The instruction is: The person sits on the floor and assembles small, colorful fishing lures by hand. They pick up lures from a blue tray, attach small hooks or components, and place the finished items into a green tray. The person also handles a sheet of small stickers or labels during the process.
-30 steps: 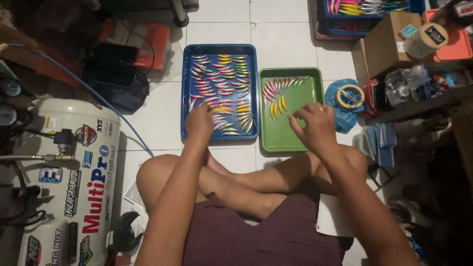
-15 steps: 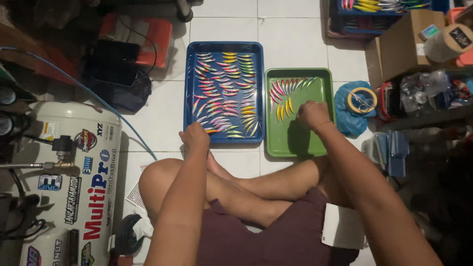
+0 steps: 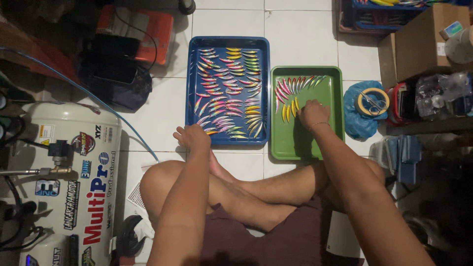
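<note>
Head view looked straight down at a person sitting cross-legged on a white tiled floor (image 3: 162, 123), with two trays side by side in the upper middle of the frame. The blue tray (image 3: 193, 98) on the left held many slim, multicoloured fishing lures (image 3: 226, 93) laid out in rows. The green tray (image 3: 305, 143), touching it on the right, held a shorter fan of pink, yellow and green lures (image 3: 290, 91) along its upper part, while its lower half was bare. The left hand (image 3: 193, 137) rested at the lower left corner of the blue tray, its fingers curled loosely downward at the rim; whether they gripped anything could not be told. The right hand (image 3: 313, 113) lay inside the green tray just beside the yellow lures, its fingers bent and close together at the row, and whether a lure was pinched between them could not be made out. At the left edge of the frame stood a cream air compressor (image 3: 64, 182), with a thin blue hose (image 3: 93, 98) running across the floor above it. To the right of the green tray lay a blue plastic bag (image 3: 357, 123) carrying a roll of tape (image 3: 373, 101), and a cardboard box (image 3: 419, 44) sat in the upper right corner.
</note>
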